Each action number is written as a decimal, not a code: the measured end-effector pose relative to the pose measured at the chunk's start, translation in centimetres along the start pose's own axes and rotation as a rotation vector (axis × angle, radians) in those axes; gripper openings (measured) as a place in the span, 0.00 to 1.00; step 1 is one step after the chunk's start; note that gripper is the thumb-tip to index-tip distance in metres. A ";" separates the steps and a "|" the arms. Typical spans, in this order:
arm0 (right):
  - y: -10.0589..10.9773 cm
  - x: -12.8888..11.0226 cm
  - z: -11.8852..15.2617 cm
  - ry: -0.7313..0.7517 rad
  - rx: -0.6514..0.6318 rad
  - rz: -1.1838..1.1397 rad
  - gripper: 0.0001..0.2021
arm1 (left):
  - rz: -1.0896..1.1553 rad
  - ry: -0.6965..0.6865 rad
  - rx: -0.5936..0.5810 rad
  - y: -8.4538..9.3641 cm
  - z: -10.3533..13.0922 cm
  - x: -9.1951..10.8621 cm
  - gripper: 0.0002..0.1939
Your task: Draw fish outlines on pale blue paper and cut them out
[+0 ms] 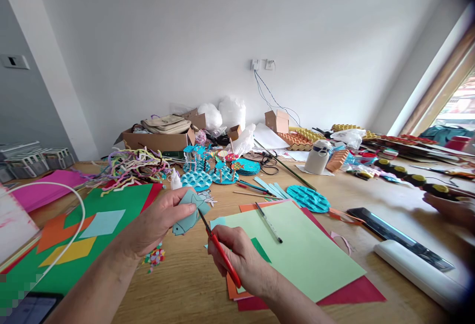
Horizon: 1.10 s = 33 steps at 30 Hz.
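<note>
Between the thumb and fingers of my left hand (163,217) is a light blue piece of paper (185,221) with a fish drawn on it in dark lines. My right hand (237,254) grips a pair of red-handled scissors (222,254), its blades pointing up and left at the paper's right edge. Whether the blades are apart is hard to make out. Below my left hand lies a small heap of coloured paper bits (154,257). Beside my right hand, a pale green sheet (304,259) carries a pen (269,222).
Blue egg-carton discs with paper fish (224,173) stand ahead, near a glue bottle (175,179) and tangled pipe cleaners (135,165). Green card (122,220) with coloured pieces lies left. Rightward are a phone (401,237), a white case (415,269) and another person's hand (445,208).
</note>
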State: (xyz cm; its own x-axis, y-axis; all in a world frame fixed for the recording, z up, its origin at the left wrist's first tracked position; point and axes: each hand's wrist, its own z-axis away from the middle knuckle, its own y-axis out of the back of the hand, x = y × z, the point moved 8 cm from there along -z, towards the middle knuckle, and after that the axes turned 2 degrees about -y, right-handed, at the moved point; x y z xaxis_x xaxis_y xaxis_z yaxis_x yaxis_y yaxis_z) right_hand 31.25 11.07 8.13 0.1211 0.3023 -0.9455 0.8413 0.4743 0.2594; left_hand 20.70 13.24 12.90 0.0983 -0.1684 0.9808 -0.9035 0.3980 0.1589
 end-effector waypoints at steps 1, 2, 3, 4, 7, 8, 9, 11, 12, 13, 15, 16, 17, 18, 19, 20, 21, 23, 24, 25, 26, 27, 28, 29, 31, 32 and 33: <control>0.0 0.0 0.0 0.001 -0.002 0.003 0.14 | -0.002 0.003 0.003 0.0 0.0 0.0 0.11; 0.0 0.0 0.0 0.001 -0.006 0.006 0.15 | -0.004 0.005 0.007 0.1 0.0 0.0 0.11; 0.0 0.0 0.0 -0.001 -0.007 0.010 0.15 | -0.007 0.008 0.011 0.1 0.0 0.0 0.11; 0.0 0.0 0.0 -0.001 -0.007 0.014 0.15 | -0.009 0.009 0.016 0.1 0.0 0.0 0.11; -0.1 0.0 0.0 0.001 -0.013 0.034 0.16 | -0.008 0.010 0.022 0.1 0.0 0.1 0.12; 0.0 0.0 0.1 0.003 -0.014 0.041 0.17 | -0.004 0.010 0.019 0.1 0.0 0.1 0.12; 0.0 0.0 0.1 0.005 -0.014 0.048 0.17 | 0.000 0.009 0.015 0.0 0.0 0.1 0.12; 0.0 0.0 0.1 0.008 -0.012 0.062 0.17 | 0.008 0.007 0.010 0.0 0.0 0.1 0.11; 0.0 0.0 0.1 0.008 -0.011 0.066 0.17 | 0.010 0.007 0.009 0.0 0.0 0.1 0.11; 0.0 0.0 0.0 0.009 -0.012 0.070 0.17 | 0.012 0.006 0.009 0.0 0.0 0.1 0.11; 0.0 0.0 0.0 0.011 -0.013 0.074 0.18 | 0.012 0.003 0.006 0.0 0.0 0.1 0.11; 0.0 0.0 0.0 0.011 -0.011 0.074 0.18 | 0.012 0.002 0.004 0.0 0.0 0.1 0.11; 0.0 0.0 0.0 0.010 -0.010 0.072 0.18 | 0.013 0.002 0.002 0.0 0.1 0.1 0.11; 0.1 0.0 0.0 0.010 -0.008 0.070 0.18 | 0.014 0.003 0.001 0.0 0.1 0.1 0.11; 0.1 -0.1 0.0 0.007 -0.008 0.066 0.18 | 0.014 0.006 0.002 0.0 0.1 0.0 0.11; 0.0 -0.1 0.0 0.005 -0.010 0.063 0.18 | 0.014 0.010 0.002 0.0 0.1 0.0 0.11; 0.0 -0.1 0.1 0.003 -0.012 0.062 0.18 | 0.014 0.012 0.002 0.0 0.1 0.0 0.11; 0.0 -0.2 0.1 0.004 -0.014 0.067 0.19 | 0.009 0.012 0.001 0.0 0.1 -0.1 0.11; 0.0 -0.2 0.1 0.007 -0.012 0.071 0.19 | 0.006 0.010 0.001 0.0 0.1 -0.1 0.11; 0.1 -0.3 0.1 0.007 -0.009 0.074 0.19 | 0.004 0.007 0.000 0.0 0.0 0.0 0.11; 0.1 -0.3 0.1 0.007 -0.009 0.077 0.20 | 0.001 0.005 0.000 0.0 0.0 0.0 0.11; 0.1 -0.2 0.1 0.007 -0.011 0.080 0.20 | -0.001 0.005 0.003 0.0 0.0 0.0 0.11; 0.0 -0.2 0.1 0.008 -0.014 0.081 0.20 | -0.003 0.006 0.004 0.0 0.0 0.0 0.11; 0.0 -0.2 0.1 0.010 -0.020 0.083 0.21 | -0.005 0.005 0.007 0.1 0.1 0.0 0.11; 0.0 -0.3 0.1 0.020 -0.024 0.092 0.22 | -0.007 0.006 0.011 0.1 0.1 0.0 0.11; 0.0 -0.3 0.1 0.026 -0.022 0.100 0.22 | -0.006 0.006 0.010 0.1 0.1 0.0 0.11; 0.0 -0.4 0.1 0.030 -0.019 0.110 0.22 | -0.005 0.007 0.008 0.1 0.2 0.0 0.11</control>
State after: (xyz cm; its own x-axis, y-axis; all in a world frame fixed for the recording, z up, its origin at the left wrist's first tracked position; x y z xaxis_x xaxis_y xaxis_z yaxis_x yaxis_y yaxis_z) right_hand 31.28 10.93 8.48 0.1960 0.3781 -0.9048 0.8139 0.4520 0.3652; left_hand 20.54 13.12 12.91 0.1058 -0.1637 0.9808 -0.9062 0.3901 0.1629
